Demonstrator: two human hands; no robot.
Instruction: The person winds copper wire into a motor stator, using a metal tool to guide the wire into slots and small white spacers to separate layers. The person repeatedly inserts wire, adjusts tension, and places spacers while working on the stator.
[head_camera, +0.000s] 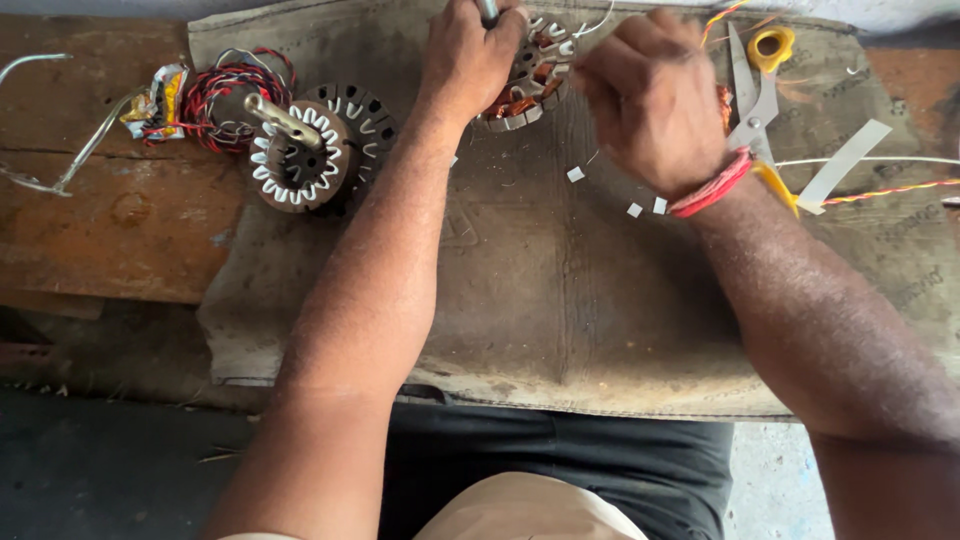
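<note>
Copper windings glint reddish in the slots of a round, slotted metal motor core (530, 85) lying at the far edge of a worn grey cloth mat (560, 300). The left hand (468, 55) is clamped over the core's left side, fingers curled around a smooth metal shaft (488, 10) that stands up from its middle. The right hand (650, 95) sits just beside the core's right edge, fingers bunched narrowly together at the windings; what they pinch is hidden. A band of red thread (712, 187) circles that wrist.

Small white paper slips (634, 209) lie scattered on the mat near the right hand. Scissors (755, 95) with yellow handles rest just behind the wrist, beside a long white paper strip (843, 165). To the left, a second round core (300, 150) with white slot liners and a brass-coloured shaft lies on the mat, next to a tangled coil of red and black wire (225, 95) on the rough, rusty brown bench (110, 220).
</note>
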